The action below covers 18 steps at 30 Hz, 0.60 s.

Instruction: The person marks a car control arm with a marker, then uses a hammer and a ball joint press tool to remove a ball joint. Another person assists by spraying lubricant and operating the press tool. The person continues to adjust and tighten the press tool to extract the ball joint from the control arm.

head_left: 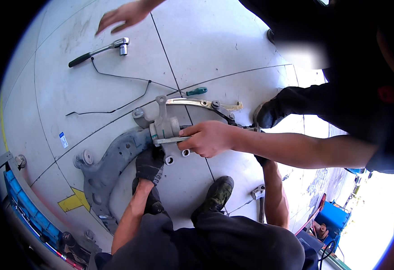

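L hand (149, 164), dark glove, fingers wrapped tight round the grey arm (111, 162), just below the bracket (165, 125) at its upper end. R hand (261, 160) is nearly all hidden behind a co-worker's forearm, so can't tell if it's closed or on what. Co-worker's hand (208, 138), bare, comes in from the right & pinches a flat bar (170, 140) laid across the bracket's base. Grey arm lies flat on the floor (215, 40), curving down-left from the bracket, mid-frame.

Step, prob: bracing the arm while the co-worker works the bar at the bracket joint. Next move calls for firm downward hold w/ no twist, glove fingers kept off the bar's edge.

Room: tight near the bracket, w/ a shoe (217, 193) just below, co-worker's boot (266, 114) to the right, a brass-coloured link (201, 103) & screwdriver (197, 91) just above. Hammer (259, 198) beside the R forearm. Open floor up-left past a thin wire (116, 85); ratchet (100, 50) well apart there, another person's hand (125, 15) near it. Blue crate (25, 202) edges the far left
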Tool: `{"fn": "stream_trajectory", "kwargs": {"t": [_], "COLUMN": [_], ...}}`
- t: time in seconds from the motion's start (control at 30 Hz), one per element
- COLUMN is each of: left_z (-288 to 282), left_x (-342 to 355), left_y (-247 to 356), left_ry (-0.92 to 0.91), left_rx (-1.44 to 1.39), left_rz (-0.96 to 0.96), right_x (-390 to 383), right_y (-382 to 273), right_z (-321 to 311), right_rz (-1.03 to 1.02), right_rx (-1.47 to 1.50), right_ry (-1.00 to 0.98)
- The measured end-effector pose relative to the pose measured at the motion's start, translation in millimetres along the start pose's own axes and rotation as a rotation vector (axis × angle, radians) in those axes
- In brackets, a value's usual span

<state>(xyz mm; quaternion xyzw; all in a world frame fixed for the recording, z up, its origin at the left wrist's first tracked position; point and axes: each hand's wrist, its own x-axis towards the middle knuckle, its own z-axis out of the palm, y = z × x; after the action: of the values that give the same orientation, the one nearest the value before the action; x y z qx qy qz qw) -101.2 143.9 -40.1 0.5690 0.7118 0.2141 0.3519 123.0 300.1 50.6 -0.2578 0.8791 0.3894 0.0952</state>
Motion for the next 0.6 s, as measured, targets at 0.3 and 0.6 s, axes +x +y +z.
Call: {"fn": "stream_trajectory", "kwargs": {"t": [0.3,0.6], "left_z": [-3,-4], "left_x": [1,-1], "left_y": [6,3], "left_ry": [-0.051,0.001], "left_rx": [-0.048,-0.113], "left_rz": [-0.040,-0.049], "right_x": [-26,-121], "right_y": [28,-114], "right_z": [-20,-51], "right_rz": [-0.073,-1.893], "right_rx": [-0.516,-1.776], "right_ry": [0.132,-0.274]}}
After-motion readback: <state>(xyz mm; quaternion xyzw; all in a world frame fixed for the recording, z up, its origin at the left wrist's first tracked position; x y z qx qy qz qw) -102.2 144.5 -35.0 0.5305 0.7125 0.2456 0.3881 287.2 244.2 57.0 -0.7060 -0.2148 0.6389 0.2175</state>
